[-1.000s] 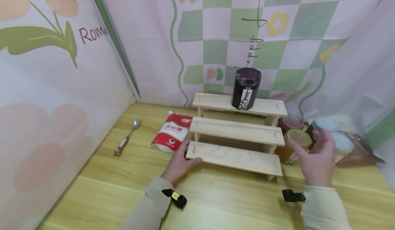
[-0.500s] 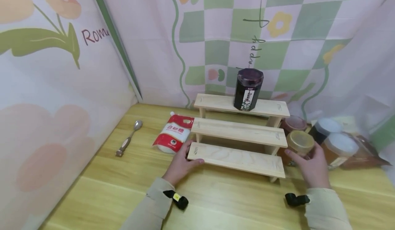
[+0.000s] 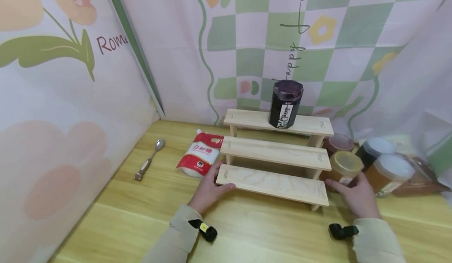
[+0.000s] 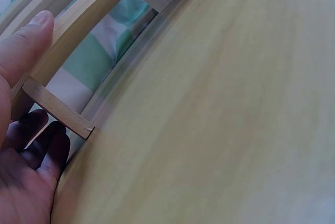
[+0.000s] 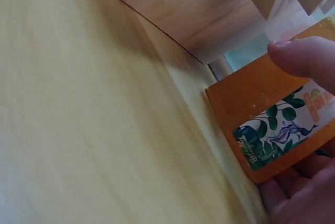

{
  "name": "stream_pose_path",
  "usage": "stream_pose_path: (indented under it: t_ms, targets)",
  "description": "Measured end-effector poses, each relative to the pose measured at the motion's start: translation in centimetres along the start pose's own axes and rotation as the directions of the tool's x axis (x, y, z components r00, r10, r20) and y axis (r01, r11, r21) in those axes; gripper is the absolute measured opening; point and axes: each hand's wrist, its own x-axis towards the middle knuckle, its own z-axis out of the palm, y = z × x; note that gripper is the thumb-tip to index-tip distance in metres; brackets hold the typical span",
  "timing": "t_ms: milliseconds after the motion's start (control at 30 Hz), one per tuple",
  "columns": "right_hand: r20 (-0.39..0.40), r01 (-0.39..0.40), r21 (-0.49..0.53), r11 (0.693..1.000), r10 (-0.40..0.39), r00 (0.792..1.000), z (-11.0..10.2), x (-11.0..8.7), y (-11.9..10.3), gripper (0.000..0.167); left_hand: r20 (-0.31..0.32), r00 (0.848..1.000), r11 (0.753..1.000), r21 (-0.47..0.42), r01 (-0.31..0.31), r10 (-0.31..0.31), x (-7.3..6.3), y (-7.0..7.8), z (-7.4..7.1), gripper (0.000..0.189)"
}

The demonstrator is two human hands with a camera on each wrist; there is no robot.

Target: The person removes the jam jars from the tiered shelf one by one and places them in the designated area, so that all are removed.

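Note:
A three-tier wooden step rack [image 3: 272, 181] stands on the table. My left hand [image 3: 209, 189] grips the left end of its lowest step; in the left wrist view the thumb [image 4: 31, 41] lies along the plank and the other fingers are curled by the end leg. To the right of the rack, my right hand [image 3: 361, 198] holds an orange jar [image 3: 341, 169] with a yellowish lid. Seen from the right wrist, the thumb is on one side of the jar [image 5: 246, 98] and fingers are around the other, its base at the tabletop. A dark purple jar [image 3: 287, 108] stands on the top step.
A red-and-white sugar pouch [image 3: 200, 153] lies left of the rack, and a spoon [image 3: 150, 159] farther left. Right of the held jar are a white-lidded amber jar [image 3: 390, 173], a dark jar [image 3: 370, 151] and a brown pouch [image 3: 423, 180]. A reddish-lidded jar [image 3: 339, 142] stands behind it.
My right hand has come down from above the jars and closed around the orange jar. The left hand keeps its grip on the rack. The head view has shifted slightly.

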Motion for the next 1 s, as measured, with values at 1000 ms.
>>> stream_pose_path:
  t_ms: [1000]
  targets:
    - [-0.195,-0.106,0.132,0.986,0.131,0.972,-1.0,-0.8,-2.4,0.088,0.014,1.000,1.000,-0.030,-0.001,0.001,0.2,-0.2,-0.1,0.088]
